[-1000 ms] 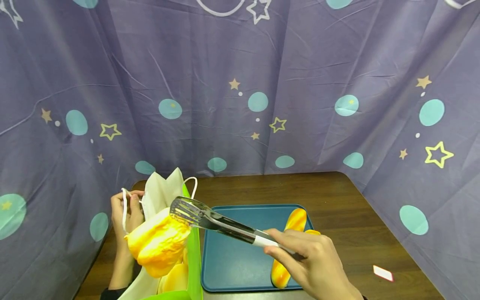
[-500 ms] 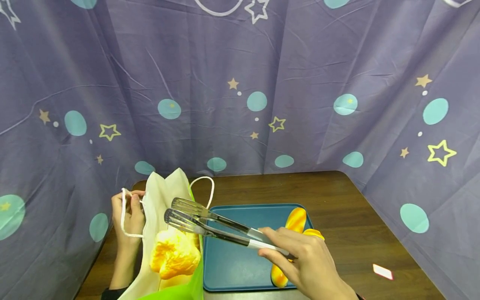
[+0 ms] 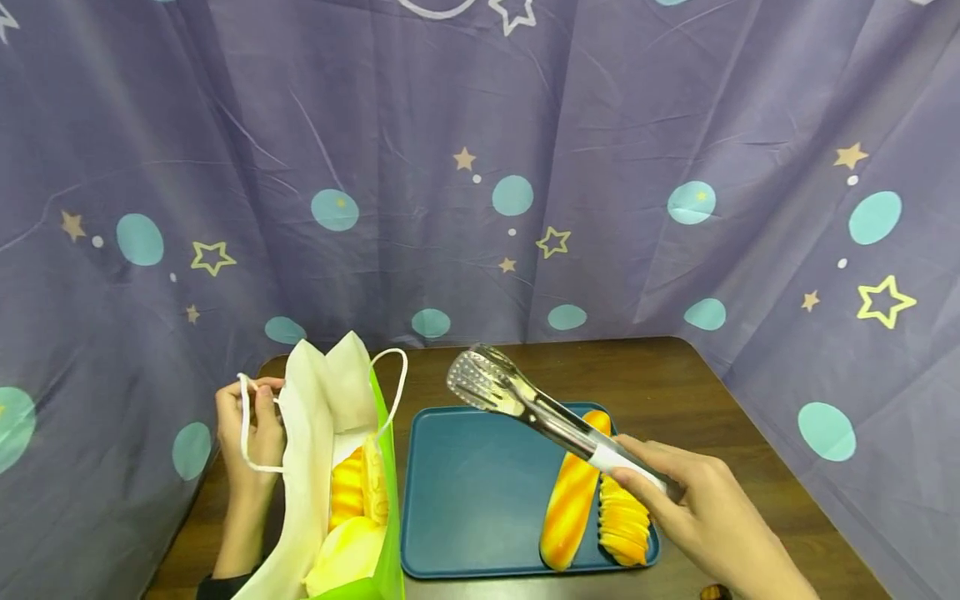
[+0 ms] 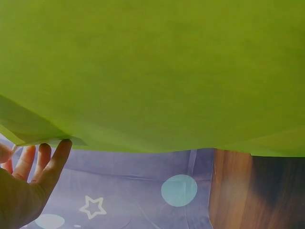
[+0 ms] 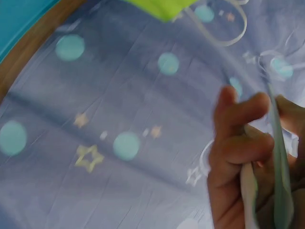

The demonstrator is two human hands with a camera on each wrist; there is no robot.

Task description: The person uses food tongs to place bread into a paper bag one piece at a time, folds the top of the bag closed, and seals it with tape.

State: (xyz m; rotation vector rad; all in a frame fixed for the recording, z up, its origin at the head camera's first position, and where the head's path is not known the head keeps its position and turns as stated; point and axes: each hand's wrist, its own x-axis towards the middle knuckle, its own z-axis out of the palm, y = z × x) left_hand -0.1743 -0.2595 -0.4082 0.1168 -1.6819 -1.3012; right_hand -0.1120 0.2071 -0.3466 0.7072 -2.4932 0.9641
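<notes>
In the head view my left hand (image 3: 255,442) pinches the rim of a green paper bag (image 3: 392,508) near its white cord handle (image 3: 246,425). The left wrist view has those fingers (image 4: 57,162) at the bag's lower edge. Several bread pieces lie inside, among them a pale round bun (image 3: 348,552) and a ridged golden loaf (image 3: 347,492). My right hand (image 3: 701,508) grips metal tongs (image 3: 555,421) by their white handle, and nothing is between their slotted heads. Below the tongs, a long bread loaf (image 3: 566,517) and a ridged bread roll (image 3: 624,525) lie on a blue tray (image 3: 472,500).
The tray sits on a brown wooden table (image 3: 660,383), close to the bag's right side. A purple curtain (image 3: 435,200) with stars and dots encloses the table at the back and sides. A small dark brown thing (image 3: 715,592) shows beside my right wrist.
The tongs opened and let go of a golden bread, which dropped into the bag. My right hand then moved right with the tongs, now over the tray. My left hand keeps its place.
</notes>
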